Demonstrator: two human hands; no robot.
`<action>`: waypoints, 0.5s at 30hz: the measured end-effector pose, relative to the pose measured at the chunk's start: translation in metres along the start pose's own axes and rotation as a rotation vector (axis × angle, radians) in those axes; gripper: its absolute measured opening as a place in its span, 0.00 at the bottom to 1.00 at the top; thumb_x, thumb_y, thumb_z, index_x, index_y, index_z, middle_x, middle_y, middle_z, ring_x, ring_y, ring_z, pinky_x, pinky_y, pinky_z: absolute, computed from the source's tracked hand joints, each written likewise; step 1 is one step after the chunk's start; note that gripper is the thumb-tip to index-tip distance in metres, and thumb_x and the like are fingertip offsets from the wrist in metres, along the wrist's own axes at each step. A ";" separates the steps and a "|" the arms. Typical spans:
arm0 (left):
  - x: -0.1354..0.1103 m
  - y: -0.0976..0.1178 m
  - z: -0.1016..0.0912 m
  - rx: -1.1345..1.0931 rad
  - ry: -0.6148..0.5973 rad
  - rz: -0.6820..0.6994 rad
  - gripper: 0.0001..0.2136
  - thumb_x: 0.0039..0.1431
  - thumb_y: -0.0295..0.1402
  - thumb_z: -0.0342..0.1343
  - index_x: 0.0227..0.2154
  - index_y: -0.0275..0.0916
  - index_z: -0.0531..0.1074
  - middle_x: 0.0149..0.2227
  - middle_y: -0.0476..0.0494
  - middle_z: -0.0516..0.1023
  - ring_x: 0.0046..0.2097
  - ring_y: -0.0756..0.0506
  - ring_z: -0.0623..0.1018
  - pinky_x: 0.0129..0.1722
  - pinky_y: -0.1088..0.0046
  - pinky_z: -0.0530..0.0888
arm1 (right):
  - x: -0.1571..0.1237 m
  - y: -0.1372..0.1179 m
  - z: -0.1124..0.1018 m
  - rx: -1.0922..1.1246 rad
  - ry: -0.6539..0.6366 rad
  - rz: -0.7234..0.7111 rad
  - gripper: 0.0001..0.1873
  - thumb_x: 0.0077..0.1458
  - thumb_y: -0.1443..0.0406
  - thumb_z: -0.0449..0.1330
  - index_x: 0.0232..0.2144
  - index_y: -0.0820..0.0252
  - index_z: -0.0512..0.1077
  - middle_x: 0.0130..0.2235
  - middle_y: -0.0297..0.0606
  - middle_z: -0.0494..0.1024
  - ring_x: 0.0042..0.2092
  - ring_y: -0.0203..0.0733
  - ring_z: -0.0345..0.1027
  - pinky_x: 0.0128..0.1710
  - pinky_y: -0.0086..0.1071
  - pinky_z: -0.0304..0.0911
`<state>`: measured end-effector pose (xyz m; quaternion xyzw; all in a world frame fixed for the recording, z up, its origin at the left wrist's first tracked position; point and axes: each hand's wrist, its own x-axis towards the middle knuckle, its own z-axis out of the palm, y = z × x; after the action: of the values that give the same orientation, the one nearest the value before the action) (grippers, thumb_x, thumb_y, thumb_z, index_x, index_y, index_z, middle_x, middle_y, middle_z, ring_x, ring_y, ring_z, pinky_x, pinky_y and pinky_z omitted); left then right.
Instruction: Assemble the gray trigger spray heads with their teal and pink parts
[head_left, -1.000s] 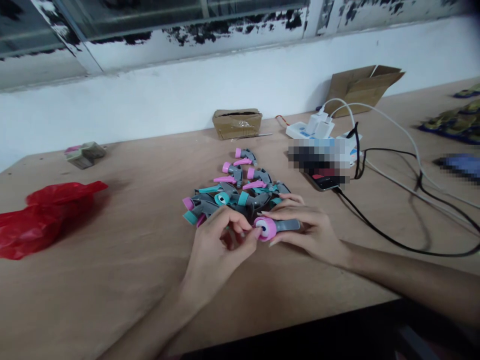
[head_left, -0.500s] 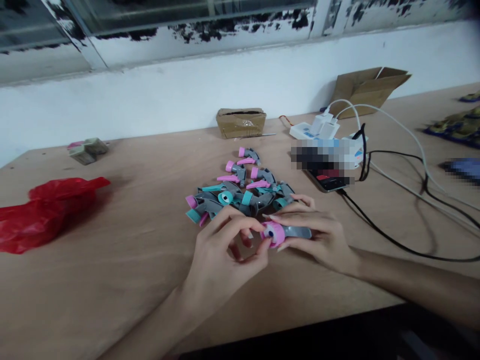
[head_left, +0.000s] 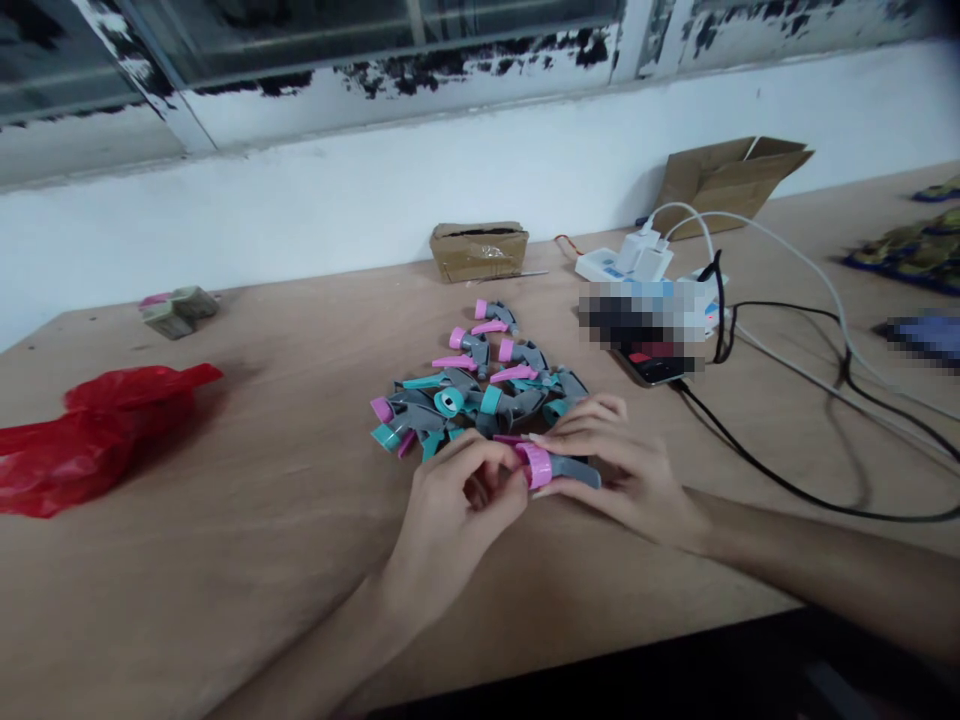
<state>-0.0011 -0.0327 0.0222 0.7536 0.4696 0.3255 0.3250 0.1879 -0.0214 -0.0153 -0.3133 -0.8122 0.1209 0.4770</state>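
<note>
In my right hand (head_left: 630, 470) is a trigger spray head (head_left: 537, 466) with a grey body and a pink collar. Its fingers and thumb close around the grey part, and the collar faces left. My left hand (head_left: 461, 510) pinches at the open end of that collar; its fingertips are partly hidden inside or behind the rim, so I cannot tell whether they hold a small part. Just beyond both hands lies a pile of similar spray heads (head_left: 514, 400), grey with teal or pink collars and triggers.
Behind the pile stands a small cardboard box (head_left: 480, 252); a larger open carton (head_left: 731, 185) leans by the wall. A phone (head_left: 656, 368), a power strip (head_left: 600, 264) and cables occupy the right. At left lie a red plastic bag (head_left: 112, 425) and wrapped bundles (head_left: 180, 312).
My left fingers have closed in on the collar's opening, covering the pale centre that showed before. The spray head has turned slightly and shifted a little left.
</note>
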 end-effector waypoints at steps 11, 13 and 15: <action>-0.012 -0.005 -0.009 0.119 0.096 0.417 0.10 0.61 0.26 0.43 0.37 0.37 0.70 0.28 0.47 0.70 0.29 0.51 0.71 0.28 0.77 0.69 | 0.019 -0.010 -0.018 -0.229 0.036 -0.222 0.18 0.49 0.68 0.61 0.44 0.59 0.66 0.38 0.35 0.77 0.38 0.35 0.70 0.49 0.39 0.57; -0.015 -0.010 -0.009 0.122 0.147 0.522 0.11 0.61 0.25 0.43 0.39 0.36 0.70 0.28 0.46 0.70 0.29 0.51 0.71 0.28 0.76 0.69 | 0.027 -0.003 -0.029 -0.333 0.080 -0.191 0.17 0.49 0.66 0.60 0.44 0.57 0.66 0.37 0.35 0.77 0.38 0.36 0.70 0.50 0.40 0.56; -0.016 -0.014 -0.006 0.107 0.156 0.523 0.11 0.61 0.25 0.43 0.38 0.35 0.70 0.27 0.46 0.71 0.28 0.51 0.71 0.28 0.75 0.69 | 0.034 0.013 -0.038 -0.446 0.135 -0.123 0.16 0.51 0.64 0.59 0.44 0.56 0.66 0.38 0.36 0.77 0.38 0.38 0.70 0.51 0.42 0.54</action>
<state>-0.0183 -0.0412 0.0115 0.8381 0.2992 0.4300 0.1526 0.2132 0.0062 0.0218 -0.3681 -0.8028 -0.1119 0.4556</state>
